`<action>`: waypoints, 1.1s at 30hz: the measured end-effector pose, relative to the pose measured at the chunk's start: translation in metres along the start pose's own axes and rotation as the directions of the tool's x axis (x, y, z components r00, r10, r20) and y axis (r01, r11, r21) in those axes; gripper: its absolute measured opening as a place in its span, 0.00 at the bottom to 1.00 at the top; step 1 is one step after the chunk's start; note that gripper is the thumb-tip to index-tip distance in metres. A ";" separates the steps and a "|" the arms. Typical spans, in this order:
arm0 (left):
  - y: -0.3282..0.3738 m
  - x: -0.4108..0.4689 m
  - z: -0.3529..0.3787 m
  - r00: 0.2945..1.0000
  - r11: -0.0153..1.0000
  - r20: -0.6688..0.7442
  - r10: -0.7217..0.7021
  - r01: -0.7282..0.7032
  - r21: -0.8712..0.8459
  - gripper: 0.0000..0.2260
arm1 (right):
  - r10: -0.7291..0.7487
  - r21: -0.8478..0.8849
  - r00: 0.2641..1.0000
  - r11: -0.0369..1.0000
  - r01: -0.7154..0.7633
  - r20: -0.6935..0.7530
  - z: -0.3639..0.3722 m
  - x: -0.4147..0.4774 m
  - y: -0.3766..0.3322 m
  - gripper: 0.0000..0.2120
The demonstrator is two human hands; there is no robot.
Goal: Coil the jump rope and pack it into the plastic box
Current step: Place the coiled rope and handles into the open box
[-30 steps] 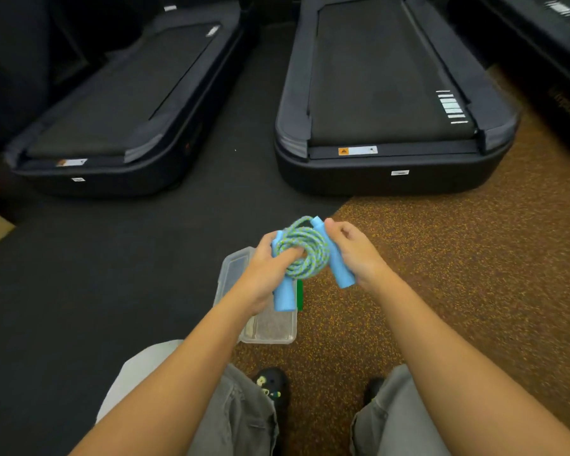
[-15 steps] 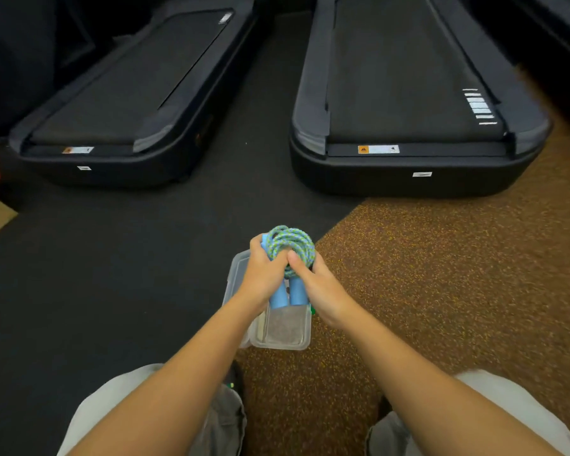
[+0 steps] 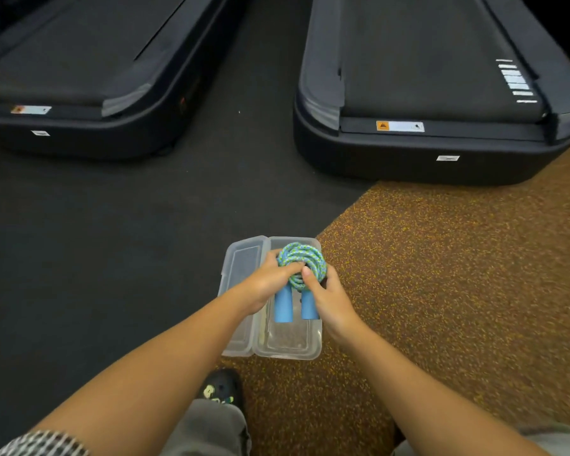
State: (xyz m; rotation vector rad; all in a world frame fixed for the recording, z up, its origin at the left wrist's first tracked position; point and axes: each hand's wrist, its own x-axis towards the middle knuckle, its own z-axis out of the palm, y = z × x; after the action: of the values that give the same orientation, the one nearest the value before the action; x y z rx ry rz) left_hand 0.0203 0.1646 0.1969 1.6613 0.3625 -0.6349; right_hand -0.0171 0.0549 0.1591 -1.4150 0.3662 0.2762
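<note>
Apparently inside plastic box (image 3: 305, 348): coiled jump rope (image 3: 301, 263), hands (image 3: 267, 286) gripping.

coiled blue-green jump rope (image 3: 301, 263) over the open clear plastic box (image 3: 287, 347).

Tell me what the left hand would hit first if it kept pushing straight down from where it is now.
Probably the floor of the clear plastic box: the left hand holds the coiled blue-green jump rope directly over its open compartment. How much of a gap is left can't be judged.

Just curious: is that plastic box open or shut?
Open: the plastic box has its lid folded flat to the left.
</note>
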 end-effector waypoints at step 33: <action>-0.150 0.147 0.016 0.911 0.820 -0.217 -0.351 0.411 0.398 0.29 | 0.260 -0.563 0.927 0.739 -0.371 -0.269 0.028 0.109 0.166 0.25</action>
State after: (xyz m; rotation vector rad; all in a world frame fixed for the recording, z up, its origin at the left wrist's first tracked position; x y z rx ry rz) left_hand 0.0490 0.1613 -0.0119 2.0904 0.7070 -0.9603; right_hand 0.0181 0.1029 -0.0323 -2.0228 0.7141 0.5937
